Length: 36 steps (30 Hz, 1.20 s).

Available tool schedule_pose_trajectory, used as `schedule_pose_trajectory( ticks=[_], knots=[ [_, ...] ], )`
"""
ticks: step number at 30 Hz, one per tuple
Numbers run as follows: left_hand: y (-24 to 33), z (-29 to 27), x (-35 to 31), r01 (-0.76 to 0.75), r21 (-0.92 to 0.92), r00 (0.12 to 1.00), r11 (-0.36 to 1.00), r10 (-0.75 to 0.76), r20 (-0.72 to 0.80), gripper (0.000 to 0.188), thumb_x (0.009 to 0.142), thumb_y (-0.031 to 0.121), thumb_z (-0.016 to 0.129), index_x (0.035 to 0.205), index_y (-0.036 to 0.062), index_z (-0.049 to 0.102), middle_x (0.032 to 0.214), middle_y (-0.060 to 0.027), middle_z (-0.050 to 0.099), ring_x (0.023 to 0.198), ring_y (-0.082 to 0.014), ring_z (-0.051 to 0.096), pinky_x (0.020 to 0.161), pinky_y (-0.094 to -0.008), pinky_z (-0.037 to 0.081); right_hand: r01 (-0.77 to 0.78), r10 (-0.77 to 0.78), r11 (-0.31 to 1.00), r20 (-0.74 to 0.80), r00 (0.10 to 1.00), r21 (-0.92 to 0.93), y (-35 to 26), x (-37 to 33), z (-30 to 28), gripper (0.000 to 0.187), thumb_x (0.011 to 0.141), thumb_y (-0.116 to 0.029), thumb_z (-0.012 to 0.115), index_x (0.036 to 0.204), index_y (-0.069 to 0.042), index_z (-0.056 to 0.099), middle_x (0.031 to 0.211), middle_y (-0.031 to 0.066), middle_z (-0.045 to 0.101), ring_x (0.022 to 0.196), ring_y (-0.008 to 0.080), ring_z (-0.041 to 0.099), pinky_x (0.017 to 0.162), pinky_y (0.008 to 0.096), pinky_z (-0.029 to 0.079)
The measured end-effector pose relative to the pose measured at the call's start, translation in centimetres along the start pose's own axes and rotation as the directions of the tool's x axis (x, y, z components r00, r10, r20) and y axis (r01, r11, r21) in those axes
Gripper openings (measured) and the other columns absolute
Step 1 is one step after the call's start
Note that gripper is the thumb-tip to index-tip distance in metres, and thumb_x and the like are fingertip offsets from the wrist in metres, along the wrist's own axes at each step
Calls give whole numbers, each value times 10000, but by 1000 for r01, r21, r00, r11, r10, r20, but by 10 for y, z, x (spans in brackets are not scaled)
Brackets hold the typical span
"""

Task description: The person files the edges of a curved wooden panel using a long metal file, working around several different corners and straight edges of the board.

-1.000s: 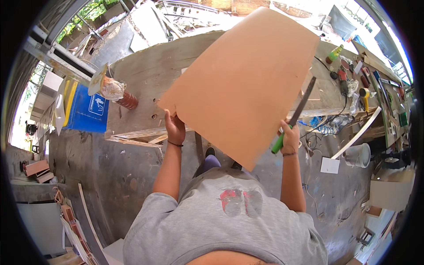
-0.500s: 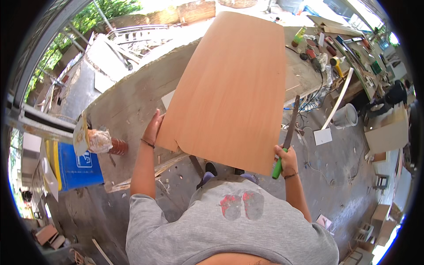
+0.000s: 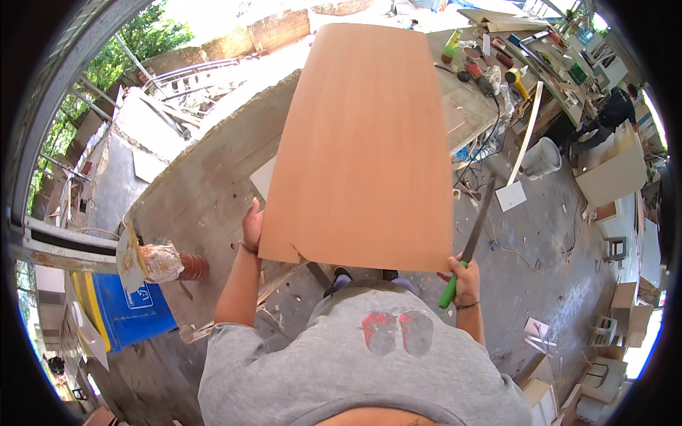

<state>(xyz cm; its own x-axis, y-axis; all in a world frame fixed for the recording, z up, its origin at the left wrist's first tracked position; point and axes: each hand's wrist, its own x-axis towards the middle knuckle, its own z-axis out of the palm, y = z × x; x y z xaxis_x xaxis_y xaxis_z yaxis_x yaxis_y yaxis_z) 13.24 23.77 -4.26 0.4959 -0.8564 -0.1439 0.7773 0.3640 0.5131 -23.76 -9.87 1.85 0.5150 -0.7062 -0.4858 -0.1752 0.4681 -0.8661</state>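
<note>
A large wood-grain panel (image 3: 362, 156) in light orange-brown stretches away in front of me, over the edge of the workbench. Its near edge has a small chip or crack toward the left corner. My left hand (image 3: 252, 226) grips the panel's left side near that corner, its fingers partly hidden behind the board. At the near right corner, my right hand (image 3: 465, 278) is closed around the green handle of a long, dark, flat file (image 3: 477, 231). Its fingers also touch the panel's corner. The file's blade points up and away, beside the panel's right edge.
The workbench (image 3: 206, 170) carries power tools (image 3: 483, 84), a bottle (image 3: 451, 46) and cables at the far right. A white bucket (image 3: 542, 157) stands on the floor at right, near another person (image 3: 614, 110). Left are a blue bin (image 3: 135, 312) and a wrapped brown cylinder (image 3: 192, 267).
The panel has swung so its far end lies further left and its sides run straighter ahead. Both hands stay at its near corners, the file still in my right. The view has shifted slightly.
</note>
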Motion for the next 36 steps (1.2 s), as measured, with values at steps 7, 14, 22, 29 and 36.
schedule_pose_trajectory(
  ticks=[7,14,22,29,36],
  knots=[
    [-58,41,8,51,-204,991,978,-24,132,749,958,567,375,1415,-26,376,1359,-171,524,1214,-272,534,1023,-387,417,3,-4,1000,-69,998,-18,-29,35,-54,178,863,-133,655,952,-121,502,831,8,553,743,156,608,646,406,592],
    [-150,105,40,40,-229,992,973,-11,124,721,947,573,388,1360,-13,459,1273,-152,593,1124,-257,588,977,-379,449,-9,9,965,1,1000,-262,-86,107,-149,245,887,-250,637,1057,-92,557,962,49,638,829,186,662,602,369,598],
    [-220,171,104,273,-565,930,778,-63,363,999,793,850,334,1413,77,453,1366,-114,532,1246,-274,487,1049,-450,358,-20,2,931,-50,999,-366,-145,210,-219,356,863,-339,641,1093,-69,659,939,35,699,749,148,671,541,299,540],
    [-249,203,142,227,-449,972,864,-169,164,1043,753,882,352,1461,116,377,1445,-102,449,1346,-297,388,1105,-478,299,60,-91,955,-92,992,-290,-166,281,-246,303,847,-328,675,947,-41,677,779,39,669,563,155,615,475,314,495],
    [-277,217,169,152,-365,976,919,-81,202,705,923,629,450,1385,96,430,1287,-77,570,1141,-238,571,945,-424,478,144,-180,947,-102,978,-288,-186,309,-254,298,871,-284,658,938,5,683,780,60,678,561,170,622,492,295,484]
  ],
)
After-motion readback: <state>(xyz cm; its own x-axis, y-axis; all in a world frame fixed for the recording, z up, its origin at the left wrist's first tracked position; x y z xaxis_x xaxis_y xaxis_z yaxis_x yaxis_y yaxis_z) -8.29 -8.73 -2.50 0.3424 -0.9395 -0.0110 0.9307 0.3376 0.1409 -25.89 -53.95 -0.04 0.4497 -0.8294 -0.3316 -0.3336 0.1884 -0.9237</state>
